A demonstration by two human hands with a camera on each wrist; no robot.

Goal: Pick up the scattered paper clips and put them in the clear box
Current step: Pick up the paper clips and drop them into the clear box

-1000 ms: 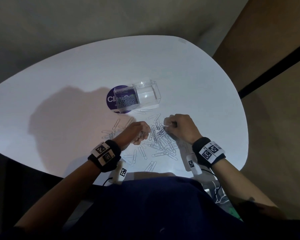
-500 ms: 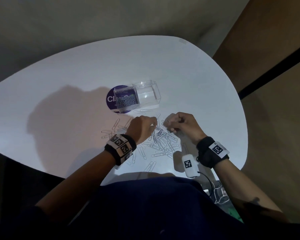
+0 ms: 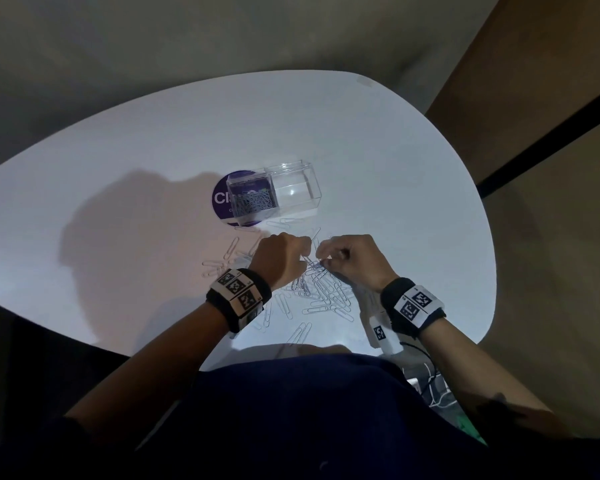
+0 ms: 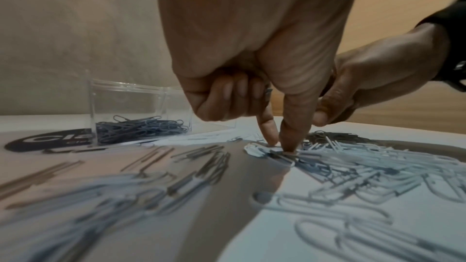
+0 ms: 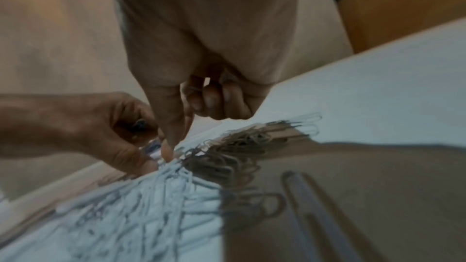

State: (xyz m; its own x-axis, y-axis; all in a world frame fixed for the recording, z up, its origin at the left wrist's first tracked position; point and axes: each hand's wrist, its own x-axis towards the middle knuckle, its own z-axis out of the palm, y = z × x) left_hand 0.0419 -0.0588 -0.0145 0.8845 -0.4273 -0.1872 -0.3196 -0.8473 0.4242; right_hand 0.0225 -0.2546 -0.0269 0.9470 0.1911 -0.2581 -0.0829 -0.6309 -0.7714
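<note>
Silver paper clips (image 3: 323,289) lie in a loose pile on the white table (image 3: 395,174), with more scattered to the left (image 3: 222,261). The clear box (image 3: 293,190) stands just beyond, with a heap of clips (image 3: 253,204) in its left half. My left hand (image 3: 307,252) and right hand (image 3: 321,259) meet at the pile's far end. In the left wrist view the left hand (image 4: 282,144) pinches clips on the table with thumb and forefinger, its other fingers curled. The right hand (image 5: 169,152) pinches clips the same way, close beside the left.
A round purple sticker (image 3: 220,199) lies under the box's left end. The table's near edge runs just in front of my body. A white device (image 3: 378,332) and cables (image 3: 433,386) hang at the right near edge. Bare tabletop lies left and behind the box.
My left hand has moved forward and to the right until it meets the right hand. The right hand has shifted slightly forward along the pile. The box has stayed put.
</note>
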